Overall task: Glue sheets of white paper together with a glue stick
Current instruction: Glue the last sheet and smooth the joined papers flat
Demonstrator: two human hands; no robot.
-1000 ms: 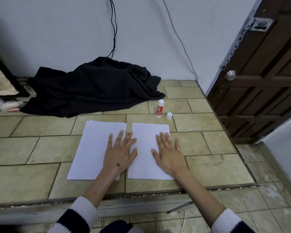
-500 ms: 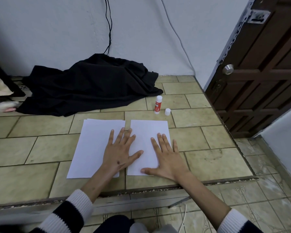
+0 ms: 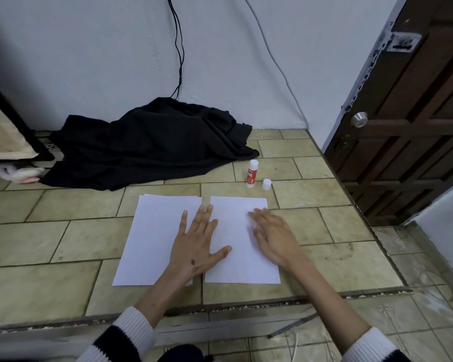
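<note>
Two lots of white paper lie side by side on the tiled ledge: a left stack (image 3: 152, 239) and a right sheet (image 3: 236, 223). My left hand (image 3: 198, 244) lies flat with spread fingers across the gap, palm on the left stack, thumb on the right sheet. My right hand (image 3: 275, 236) presses flat on the right sheet's right half. Behind the sheets stands a red-and-white glue stick (image 3: 251, 174), uncapped, with its white cap (image 3: 266, 184) beside it.
A crumpled black cloth (image 3: 147, 147) lies at the back against the wall, with cables hanging above it. A dark wooden door (image 3: 408, 126) stands at the right. The ledge's front edge (image 3: 246, 301) drops to a lower tiled floor.
My right hand has slid up and to the right over the right sheet, from its lower part toward its upper right. My left hand has stayed in place.
</note>
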